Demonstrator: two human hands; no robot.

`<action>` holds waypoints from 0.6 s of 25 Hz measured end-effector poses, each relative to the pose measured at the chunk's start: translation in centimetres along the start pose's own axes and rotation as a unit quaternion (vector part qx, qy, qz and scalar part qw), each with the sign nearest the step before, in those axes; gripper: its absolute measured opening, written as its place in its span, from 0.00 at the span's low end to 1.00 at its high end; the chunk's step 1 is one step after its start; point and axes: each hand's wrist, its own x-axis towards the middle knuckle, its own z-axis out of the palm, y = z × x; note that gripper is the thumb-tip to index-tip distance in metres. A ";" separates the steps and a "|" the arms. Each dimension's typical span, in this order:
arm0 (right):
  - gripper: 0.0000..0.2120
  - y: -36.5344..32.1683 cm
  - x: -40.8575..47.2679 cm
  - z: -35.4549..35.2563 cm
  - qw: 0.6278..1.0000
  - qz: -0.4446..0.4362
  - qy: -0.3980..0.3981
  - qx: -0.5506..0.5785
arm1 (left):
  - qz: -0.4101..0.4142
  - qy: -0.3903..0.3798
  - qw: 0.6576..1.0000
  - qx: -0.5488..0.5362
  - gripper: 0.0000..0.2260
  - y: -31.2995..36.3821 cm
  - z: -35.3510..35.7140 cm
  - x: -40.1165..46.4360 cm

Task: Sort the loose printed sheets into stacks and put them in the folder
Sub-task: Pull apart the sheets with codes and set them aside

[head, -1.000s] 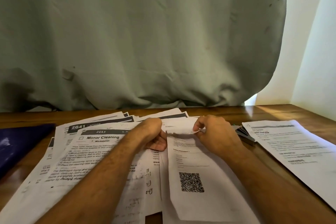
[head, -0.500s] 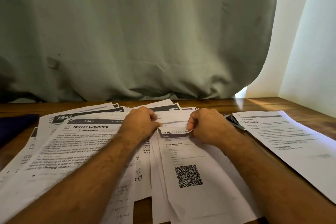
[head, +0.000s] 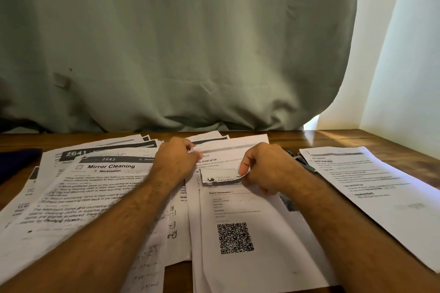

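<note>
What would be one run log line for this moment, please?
left hand holds sheets | right hand pinches folded top edge of QR sheet | no folder filled yet

Grey-green curtain [head: 178, 43] behind wooden table [head: 345, 140], white wall [head: 404, 54], perhaps pens [head: 301, 160] beside papers

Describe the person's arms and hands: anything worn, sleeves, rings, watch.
Both forearms are bare up to the frame's bottom edge, with visible hair and no sleeves in view. The left hand and right hand wear no gloves, and no watch, bracelet or ring shows on the visible sides of wrists or fingers.
</note>
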 end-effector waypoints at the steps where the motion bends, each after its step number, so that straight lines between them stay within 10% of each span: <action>1: 0.08 0.0 -0.1 0.0 1.000 0.002 -0.004 -0.001 | -0.006 0.011 0.999 -0.033 0.10 0.0 0.1 -0.1; 15: 0.08 -0.3 0.5 0.4 0.983 -0.137 0.123 -0.007 | -0.039 -0.101 0.925 -0.365 0.02 0.8 -0.9 -1.4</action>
